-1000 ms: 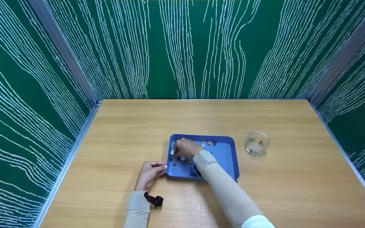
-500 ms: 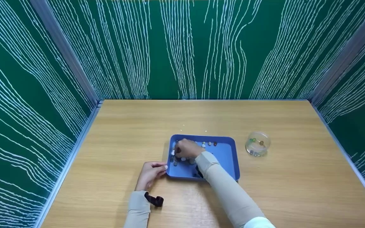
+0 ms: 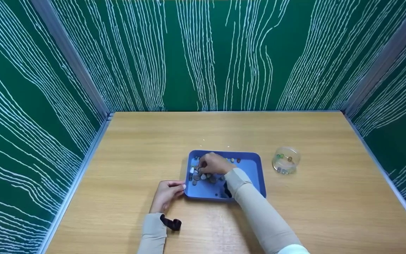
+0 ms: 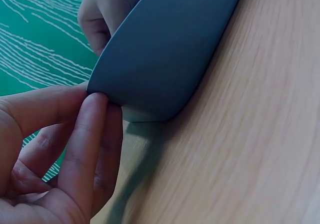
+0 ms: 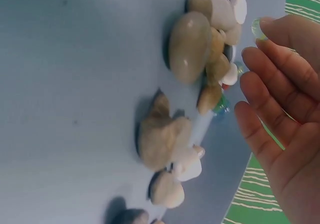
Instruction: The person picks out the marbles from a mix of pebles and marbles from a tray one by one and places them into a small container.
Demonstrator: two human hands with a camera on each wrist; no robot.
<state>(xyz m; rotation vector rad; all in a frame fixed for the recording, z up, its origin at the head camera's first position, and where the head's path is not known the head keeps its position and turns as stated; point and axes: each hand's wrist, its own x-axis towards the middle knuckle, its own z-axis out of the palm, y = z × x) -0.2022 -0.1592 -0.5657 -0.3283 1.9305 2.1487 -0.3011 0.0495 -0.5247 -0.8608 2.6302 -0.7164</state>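
Note:
A blue rectangular tray (image 3: pixel 248 176) lies on the wooden table, with many pebbles (image 5: pixel 190 47) in brown, grey and white grouped toward its left side. My left hand (image 3: pixel 167 194) pinches the tray's rim at the front left corner, thumb and fingers on either side of the wall (image 4: pixel 165 49) in the left wrist view. Over the pebbles, my right hand (image 3: pixel 215 164) pinches a clear, greenish glass marble (image 5: pixel 257 29) between thumb and index finger. Another green glass marble (image 5: pixel 221 104) sits among the stones in the right wrist view.
Right of the tray stands a clear round container (image 3: pixel 286 160) with several green, amber and clear marbles in it. Tiny white bits (image 3: pixel 228 146) lie on the table (image 3: pixel 136 141) behind the tray. Green walls (image 3: pixel 224 53) with white lines enclose the table at the back and sides.
My right hand has shifted slightly right and lifted from among the pebbles, uncovering more stones at the tray's left. The left hand stays at the tray corner.

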